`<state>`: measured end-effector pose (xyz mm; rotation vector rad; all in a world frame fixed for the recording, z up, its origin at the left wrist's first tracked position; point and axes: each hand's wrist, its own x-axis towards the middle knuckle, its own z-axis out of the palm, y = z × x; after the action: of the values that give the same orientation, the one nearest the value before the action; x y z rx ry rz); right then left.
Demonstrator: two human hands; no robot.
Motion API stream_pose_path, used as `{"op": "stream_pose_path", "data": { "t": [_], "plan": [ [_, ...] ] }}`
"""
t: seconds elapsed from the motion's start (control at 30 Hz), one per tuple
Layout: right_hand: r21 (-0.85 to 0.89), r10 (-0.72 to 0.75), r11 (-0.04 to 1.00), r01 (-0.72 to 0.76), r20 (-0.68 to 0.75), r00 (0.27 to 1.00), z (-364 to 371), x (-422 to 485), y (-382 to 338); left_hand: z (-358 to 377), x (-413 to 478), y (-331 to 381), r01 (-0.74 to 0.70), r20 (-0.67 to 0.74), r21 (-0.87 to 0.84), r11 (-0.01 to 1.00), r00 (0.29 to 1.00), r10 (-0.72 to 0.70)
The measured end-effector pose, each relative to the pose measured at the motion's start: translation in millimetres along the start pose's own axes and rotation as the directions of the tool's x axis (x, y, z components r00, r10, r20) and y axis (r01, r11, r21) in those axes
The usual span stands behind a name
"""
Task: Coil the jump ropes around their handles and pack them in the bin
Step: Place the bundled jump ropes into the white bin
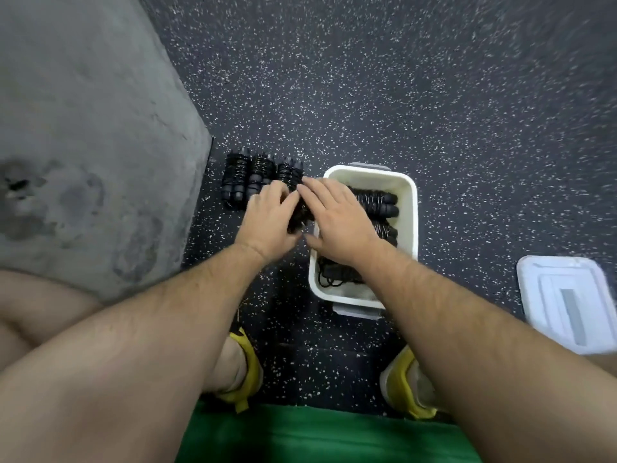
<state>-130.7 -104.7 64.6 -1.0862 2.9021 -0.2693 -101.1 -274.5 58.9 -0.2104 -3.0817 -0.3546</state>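
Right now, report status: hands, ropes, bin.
Left hand grips a coiled rope beside the bin, right hand flat on it. On the floor, three ropes wait; several packed. Lid off right, path clear.

Green shorts [317, 436], 2 yellow shoes [249, 372]

A dark rubber floor [434, 95] flecked with white fills most of the view. A gray concrete slab [83, 128], stained in patches, sits at ten o'clock.
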Motion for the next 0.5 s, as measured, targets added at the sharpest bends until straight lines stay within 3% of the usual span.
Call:
{"op": "stream_pose_path", "data": {
  "t": [0.13, 0.27, 0.4, 0.5],
  "plan": [
    [-0.011, 0.076, 0.997, -0.076, 0.011, 0.997, -41, -23, 14, -29, 5, 40, -0.184, -0.002, -0.070, 0.980, 0.983, 0.184],
    [0.038, 0.157, 0.986, -0.161, 0.089, 0.984, -57, -71, 40, -33, -5, 78, -0.242, 0.066, -0.324, 0.914, 0.959, 0.277],
    [0.025, 0.289, 0.954, -0.297, 0.171, 0.942, -50, -121, 53, -21, -16, 106, -0.006, 0.114, -0.524, 0.852, 0.990, 0.077],
    [0.042, 0.299, 0.947, -0.318, 0.243, 0.923, -41, -138, 51, -11, -13, 114, 0.211, 0.290, -0.525, 0.824, 0.955, -0.059]
  ]
}}
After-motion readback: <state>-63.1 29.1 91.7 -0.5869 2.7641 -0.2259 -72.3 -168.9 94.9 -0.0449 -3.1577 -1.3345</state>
